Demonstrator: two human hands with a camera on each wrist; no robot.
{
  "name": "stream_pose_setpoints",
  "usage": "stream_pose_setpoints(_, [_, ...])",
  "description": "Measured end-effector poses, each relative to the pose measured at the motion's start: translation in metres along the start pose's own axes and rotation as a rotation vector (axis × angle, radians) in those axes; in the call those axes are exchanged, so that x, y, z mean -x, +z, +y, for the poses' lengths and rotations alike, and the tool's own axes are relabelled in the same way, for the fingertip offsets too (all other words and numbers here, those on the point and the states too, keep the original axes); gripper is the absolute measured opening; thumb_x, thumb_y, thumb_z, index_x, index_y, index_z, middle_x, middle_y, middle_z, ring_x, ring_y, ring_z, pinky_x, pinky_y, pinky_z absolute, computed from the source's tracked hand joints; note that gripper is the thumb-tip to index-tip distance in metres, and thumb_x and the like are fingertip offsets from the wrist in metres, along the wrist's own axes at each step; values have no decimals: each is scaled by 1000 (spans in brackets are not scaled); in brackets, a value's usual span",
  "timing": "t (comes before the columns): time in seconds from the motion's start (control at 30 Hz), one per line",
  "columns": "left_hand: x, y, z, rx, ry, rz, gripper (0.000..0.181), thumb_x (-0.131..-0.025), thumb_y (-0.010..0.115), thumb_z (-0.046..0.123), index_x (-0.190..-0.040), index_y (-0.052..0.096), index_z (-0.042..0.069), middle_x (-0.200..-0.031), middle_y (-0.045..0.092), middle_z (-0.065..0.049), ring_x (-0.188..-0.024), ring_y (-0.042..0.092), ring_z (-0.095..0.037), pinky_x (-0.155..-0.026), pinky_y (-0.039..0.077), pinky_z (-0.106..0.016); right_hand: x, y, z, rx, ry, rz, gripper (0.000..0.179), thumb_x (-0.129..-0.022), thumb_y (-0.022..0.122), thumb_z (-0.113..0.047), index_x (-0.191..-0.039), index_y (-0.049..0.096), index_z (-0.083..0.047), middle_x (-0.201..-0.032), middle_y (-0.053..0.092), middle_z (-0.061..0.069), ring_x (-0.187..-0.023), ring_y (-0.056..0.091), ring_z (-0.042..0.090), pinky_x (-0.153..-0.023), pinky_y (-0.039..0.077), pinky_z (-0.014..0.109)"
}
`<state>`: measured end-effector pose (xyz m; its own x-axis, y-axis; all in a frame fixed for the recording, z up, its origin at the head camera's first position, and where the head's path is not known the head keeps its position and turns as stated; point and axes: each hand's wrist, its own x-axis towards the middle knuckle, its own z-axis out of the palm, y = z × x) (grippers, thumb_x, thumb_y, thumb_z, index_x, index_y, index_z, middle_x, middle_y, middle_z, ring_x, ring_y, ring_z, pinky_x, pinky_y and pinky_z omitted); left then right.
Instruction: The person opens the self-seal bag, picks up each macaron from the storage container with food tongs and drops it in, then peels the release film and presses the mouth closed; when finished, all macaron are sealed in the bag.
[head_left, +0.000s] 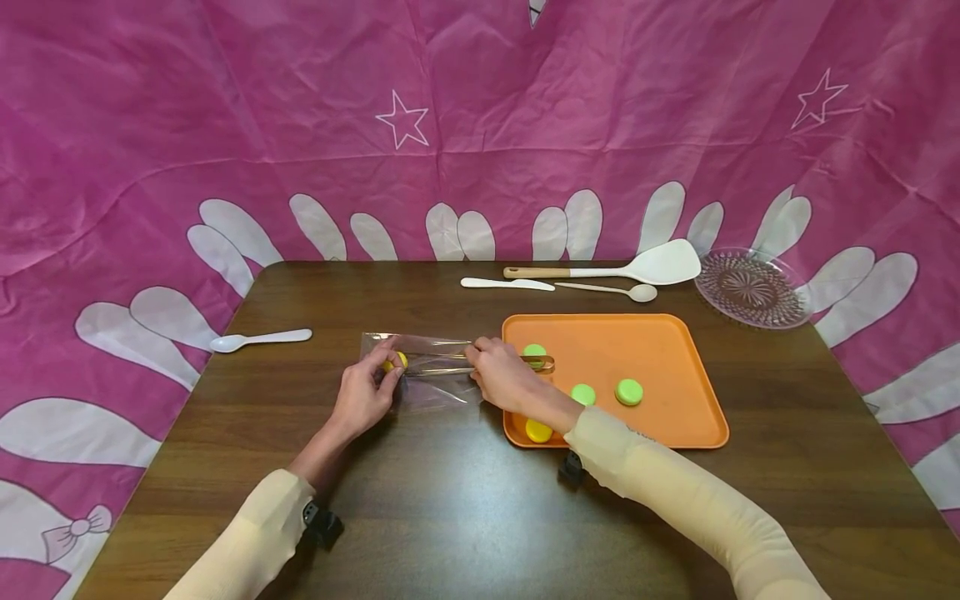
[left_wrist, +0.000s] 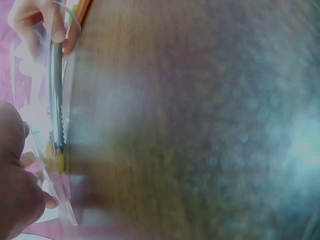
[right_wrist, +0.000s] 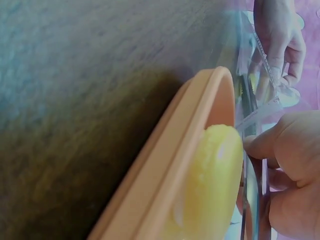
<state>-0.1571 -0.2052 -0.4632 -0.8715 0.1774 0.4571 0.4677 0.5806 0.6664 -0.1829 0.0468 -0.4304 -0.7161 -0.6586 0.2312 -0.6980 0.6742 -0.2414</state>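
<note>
A clear plastic bag (head_left: pixel 438 393) lies across the middle of the table. At its left end, my left hand (head_left: pixel 366 390) pinches a yellow macaron (head_left: pixel 397 361) through the film. My right hand (head_left: pixel 504 373) grips metal tongs (head_left: pixel 546 364) at the bag's right end, over the left edge of the orange tray (head_left: pixel 660 333). In the left wrist view the serrated arms of the tongs (left_wrist: pixel 57 95) run inside the bag up to the macaron. Another yellow macaron (right_wrist: pixel 212 185) sits in the tray, close below my right hand.
Several green macarons (head_left: pixel 629 392) lie in the tray. Behind it are a white spatula (head_left: pixel 663 263), a white knife (head_left: pixel 498 283) and a pale spoon (head_left: pixel 641 292). A clear plate (head_left: pixel 750 287) stands at the back right, a white spoon (head_left: pixel 262 338) at left.
</note>
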Motion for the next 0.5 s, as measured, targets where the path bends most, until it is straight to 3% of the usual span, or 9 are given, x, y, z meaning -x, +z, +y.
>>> stream_pose_setpoints(0.03, [0, 0, 0, 0, -4, -2, 18, -86, 66, -11, -84, 60, 6, -134, 60, -23, -95, 70, -35, -78, 48, -51, 0, 0, 0, -1, 2, -5, 19, -88, 73, -3, -104, 64, 1, -93, 61, 13, -84, 61, 33, -75, 54, 42])
stream_pose_setpoints(0.13, [1, 0, 1, -5, -12, -11, 18, -86, 66, -11, -85, 60, 6, -133, 59, -24, -117, 61, -39, -71, 51, -48, 0, 1, -1, -22, -1, -14, 17, -89, 72, -2, -103, 63, 1, -93, 61, 13, -83, 61, 32, -75, 54, 41])
stream_pose_setpoints(0.2, [1, 1, 1, -7, -11, -9, 19, -86, 66, -11, -84, 59, 6, -133, 59, -26, -127, 52, -43, -83, 52, -55, 0, 2, -1, -39, -11, -5, 16, -88, 72, 0, -101, 62, 1, -90, 60, 12, -81, 61, 32, -73, 54, 40])
stream_pose_setpoints(0.3, [1, 2, 1, 1, -15, -4, 20, -86, 66, -12, -84, 59, 6, -133, 58, -27, -129, 49, -45, -99, 39, -66, -1, 4, -3, -51, -18, 19, 14, -87, 72, 1, -97, 61, 1, -88, 59, 12, -78, 61, 32, -70, 55, 40])
stream_pose_setpoints(0.37, [1, 2, 1, 8, -16, -2, 20, -86, 66, -12, -83, 59, 7, -133, 58, -27, -129, 49, -46, -102, 34, -69, -1, 5, -4, -49, -12, 36, 15, -86, 73, 2, -96, 62, 1, -88, 60, 12, -77, 62, 33, -70, 55, 41])
stream_pose_setpoints(0.5, [1, 2, 3, 13, -26, -11, 20, -87, 66, -11, -83, 59, 8, -134, 59, -26, -130, 48, -44, -97, 45, -60, -5, 7, -6, -40, 8, 40, 15, -86, 73, 2, -97, 64, 1, -92, 62, 13, -80, 62, 35, -71, 55, 42])
